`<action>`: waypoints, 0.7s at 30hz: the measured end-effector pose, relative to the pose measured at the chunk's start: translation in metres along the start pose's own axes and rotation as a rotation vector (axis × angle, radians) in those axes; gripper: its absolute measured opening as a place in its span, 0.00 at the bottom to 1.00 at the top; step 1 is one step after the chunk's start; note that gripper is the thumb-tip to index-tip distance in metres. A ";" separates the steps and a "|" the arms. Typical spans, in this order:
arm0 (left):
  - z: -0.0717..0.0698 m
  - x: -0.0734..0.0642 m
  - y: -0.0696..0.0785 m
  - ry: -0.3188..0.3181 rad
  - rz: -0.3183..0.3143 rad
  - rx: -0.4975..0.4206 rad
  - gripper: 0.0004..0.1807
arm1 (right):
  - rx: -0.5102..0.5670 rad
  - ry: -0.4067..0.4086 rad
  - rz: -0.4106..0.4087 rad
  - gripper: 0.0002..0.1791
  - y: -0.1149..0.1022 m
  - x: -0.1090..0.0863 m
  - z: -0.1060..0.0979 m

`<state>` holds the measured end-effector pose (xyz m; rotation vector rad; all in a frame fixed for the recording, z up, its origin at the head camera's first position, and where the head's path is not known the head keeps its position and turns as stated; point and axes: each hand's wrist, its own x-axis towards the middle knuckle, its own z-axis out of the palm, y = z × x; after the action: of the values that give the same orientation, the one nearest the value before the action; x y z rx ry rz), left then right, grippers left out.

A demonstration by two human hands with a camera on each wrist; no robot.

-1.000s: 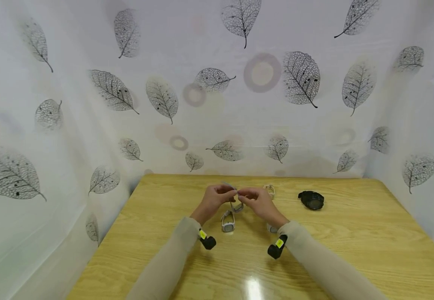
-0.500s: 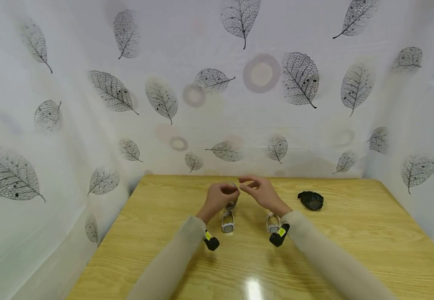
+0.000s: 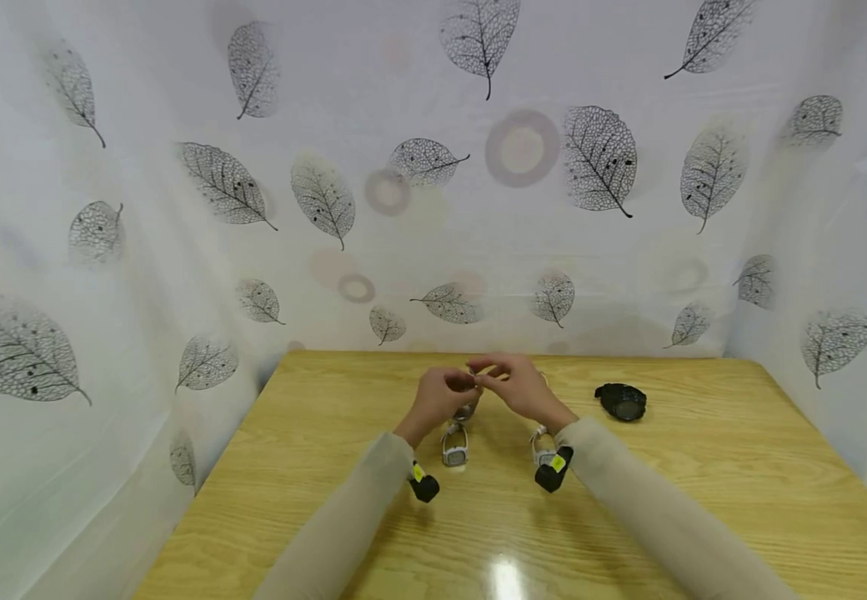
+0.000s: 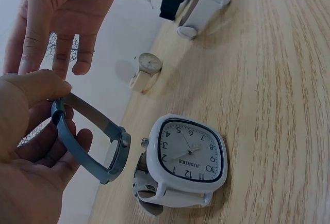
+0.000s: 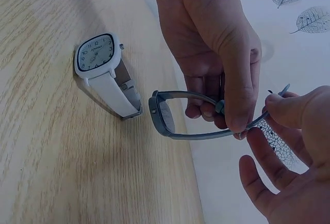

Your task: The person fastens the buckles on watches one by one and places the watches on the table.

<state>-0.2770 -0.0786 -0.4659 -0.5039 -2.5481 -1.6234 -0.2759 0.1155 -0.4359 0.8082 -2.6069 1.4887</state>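
Note:
My left hand [image 3: 433,402] holds a blue-grey wristwatch [image 5: 164,114] by its strap, pinched between thumb and fingers. The watch hangs in a loop above the table, its case [image 4: 118,157] lowest. A keeper loop [image 4: 58,109] shows on the strap close to the left thumb. My right hand [image 3: 521,390] meets the left from the right side. In the right wrist view, its thumb and index finger pinch the free strap end [image 5: 284,90]. Just below the hands stands a white square-faced watch [image 3: 455,456], its strap looped up behind the case.
Another white watch [image 3: 544,458] stands under the right wrist. A small cream-strapped watch [image 4: 148,68] sits toward the back, partly hidden by the right hand in the head view. A black watch [image 3: 623,402] lies farther right. The leaf-print curtain [image 3: 433,250] hangs behind the wooden table [image 3: 704,500].
Half a second ago my right hand was lifted slightly away from the left; now its fingertips are back at the strap. The left hand has shifted slightly right since a second ago, still holding the watch.

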 end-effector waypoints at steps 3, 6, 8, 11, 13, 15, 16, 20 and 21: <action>-0.001 -0.001 -0.001 -0.029 0.005 -0.021 0.09 | -0.001 0.021 0.002 0.16 0.001 -0.001 0.001; -0.003 -0.002 -0.003 -0.062 -0.002 -0.064 0.12 | 0.022 0.048 -0.008 0.16 0.003 -0.002 0.001; -0.005 -0.003 -0.005 -0.074 -0.014 -0.095 0.14 | 0.048 0.061 -0.009 0.16 0.003 -0.004 0.000; -0.007 -0.005 -0.008 -0.070 -0.036 -0.132 0.13 | 0.096 0.074 0.000 0.16 0.003 -0.005 -0.001; -0.008 -0.007 -0.009 -0.060 -0.054 -0.149 0.12 | 0.130 0.079 0.005 0.16 0.003 -0.006 -0.001; -0.008 -0.009 -0.008 -0.046 -0.068 -0.159 0.12 | 0.161 0.083 0.009 0.17 0.006 -0.006 -0.001; -0.008 -0.010 -0.008 -0.039 -0.071 -0.163 0.11 | 0.174 0.085 0.007 0.17 0.007 -0.007 0.000; -0.006 -0.011 -0.007 -0.013 -0.065 -0.170 0.10 | 0.236 0.092 0.014 0.17 0.011 -0.007 0.002; -0.006 -0.011 -0.008 -0.009 -0.062 -0.172 0.09 | 0.249 0.093 0.014 0.18 0.011 -0.007 0.002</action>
<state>-0.2692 -0.0895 -0.4726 -0.4504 -2.4672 -1.8762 -0.2742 0.1210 -0.4474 0.7192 -2.3973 1.8331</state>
